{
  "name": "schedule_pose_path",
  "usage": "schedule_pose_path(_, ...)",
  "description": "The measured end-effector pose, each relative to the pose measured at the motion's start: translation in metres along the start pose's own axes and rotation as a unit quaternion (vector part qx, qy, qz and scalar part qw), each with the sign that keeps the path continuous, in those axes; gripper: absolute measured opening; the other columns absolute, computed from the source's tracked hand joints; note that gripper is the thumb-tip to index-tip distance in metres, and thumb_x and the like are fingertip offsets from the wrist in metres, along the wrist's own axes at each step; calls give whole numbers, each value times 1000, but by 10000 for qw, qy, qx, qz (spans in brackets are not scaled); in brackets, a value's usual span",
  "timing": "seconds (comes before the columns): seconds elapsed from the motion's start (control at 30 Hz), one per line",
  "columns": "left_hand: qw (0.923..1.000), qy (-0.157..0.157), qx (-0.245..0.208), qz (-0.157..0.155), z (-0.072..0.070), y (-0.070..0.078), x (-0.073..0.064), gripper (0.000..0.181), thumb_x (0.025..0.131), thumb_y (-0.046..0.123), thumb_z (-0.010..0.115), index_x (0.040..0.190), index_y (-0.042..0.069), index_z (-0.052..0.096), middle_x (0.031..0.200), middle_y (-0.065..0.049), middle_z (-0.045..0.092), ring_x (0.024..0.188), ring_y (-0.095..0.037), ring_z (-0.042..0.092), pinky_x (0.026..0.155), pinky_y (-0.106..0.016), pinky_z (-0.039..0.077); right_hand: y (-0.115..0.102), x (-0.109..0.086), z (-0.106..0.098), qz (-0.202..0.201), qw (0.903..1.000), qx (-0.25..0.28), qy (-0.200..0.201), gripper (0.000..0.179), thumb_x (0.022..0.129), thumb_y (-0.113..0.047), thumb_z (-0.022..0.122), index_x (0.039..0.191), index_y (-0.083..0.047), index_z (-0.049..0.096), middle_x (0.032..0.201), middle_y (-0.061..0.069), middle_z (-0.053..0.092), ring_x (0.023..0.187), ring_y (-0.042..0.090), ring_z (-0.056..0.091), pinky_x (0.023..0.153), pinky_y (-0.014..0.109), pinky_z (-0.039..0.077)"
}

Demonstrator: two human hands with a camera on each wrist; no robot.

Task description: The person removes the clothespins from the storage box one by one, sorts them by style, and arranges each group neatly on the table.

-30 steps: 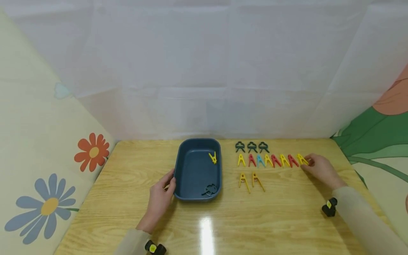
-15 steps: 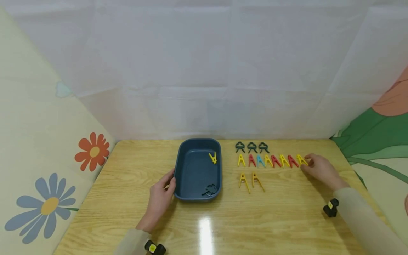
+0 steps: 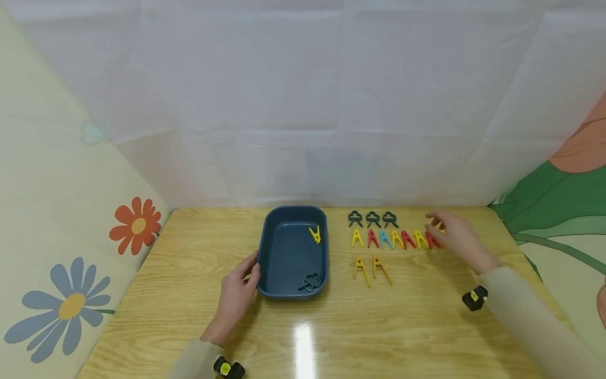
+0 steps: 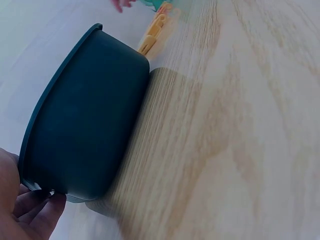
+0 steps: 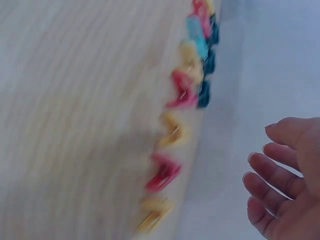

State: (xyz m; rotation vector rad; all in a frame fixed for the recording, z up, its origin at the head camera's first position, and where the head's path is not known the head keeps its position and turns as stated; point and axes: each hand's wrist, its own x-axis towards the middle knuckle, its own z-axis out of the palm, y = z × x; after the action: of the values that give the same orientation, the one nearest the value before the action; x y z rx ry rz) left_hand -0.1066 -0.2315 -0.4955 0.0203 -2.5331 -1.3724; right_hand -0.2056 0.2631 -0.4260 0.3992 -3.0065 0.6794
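Note:
My left hand (image 3: 236,295) holds the left wall of a dark blue plastic tub (image 3: 286,258), with thumb and fingers at its rim. Inside the tub lie a yellow clothespin (image 3: 315,235) and a dark green clip (image 3: 311,282). My right hand (image 3: 452,237) hovers over the right end of a row of small clothespins, its fingers loosely bent and holding nothing. Among these are a blue clothespin (image 3: 385,239) and a red clothespin (image 3: 408,239). The last yellow clothespin (image 5: 154,215) shows in the right wrist view; my hand mostly hides it in the head view.
Several dark green clips (image 3: 373,219) lie behind the row. Two longer orange-yellow clips (image 3: 360,271) lie in front of it. Everything stands on a wooden table (image 3: 402,326), with a white sheet (image 3: 307,105) behind and flower-patterned panels at both sides.
My right hand has let go of the last yellow clothespin, lifted, and moved left over the row's end. My left hand stays on the tub.

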Motion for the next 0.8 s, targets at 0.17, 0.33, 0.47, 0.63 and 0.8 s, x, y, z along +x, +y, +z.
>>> schedule_pose_path(0.17, 10000, -5, 3, -39, -1, 0, 1, 40, 107, 10, 57, 146, 2, 60, 136, -19, 67, 119, -33, 68, 90, -46, 59, -30, 18, 5, -365, 9993, 64, 16, 38, 106, -19, 60, 136, 5, 61, 113, 21, 69, 100, 36, 66, 84, 55, 55)
schedule_pose_path(0.33, 10000, 16, 12, -1, -3, 0, 2, 39, 107, 9, 57, 145, 2, 60, 135, -20, 67, 118, -33, 69, 90, -45, 59, -62, 38, 11, -801, 9965, 168, -161, 36, 105, -17, 63, 135, 2, 63, 114, 18, 70, 101, 34, 67, 87, 53, 56)
schedule_pose_path(0.47, 10000, 73, 6, 2, -2, -1, 2, 39, 106, 7, 58, 144, 1, 61, 133, -19, 68, 116, -33, 69, 89, -45, 59, -87, 56, 17, -1150, 9927, 110, -358, 36, 104, -19, 65, 134, 0, 64, 115, 14, 71, 102, 30, 68, 88, 49, 57)
schedule_pose_path(0.63, 9999, 114, -2, 58, -1, -2, 1, 39, 105, 5, 58, 143, 0, 62, 132, -20, 68, 115, -33, 70, 87, -44, 60, -115, 79, 29, -1839, 9820, -113, -415, 30, 103, -20, 68, 127, -3, 69, 110, 10, 72, 100, 28, 68, 87, 47, 56)
schedule_pose_path(0.8, 9999, 82, -59, 64, 1, -2, 0, 39, 105, 6, 58, 143, 1, 61, 134, -20, 67, 117, -33, 69, 88, -43, 60, -141, 94, 38, -2281, 9717, -291, -533, 29, 102, -22, 69, 126, -6, 71, 109, 8, 73, 101, 25, 68, 90, 45, 56)
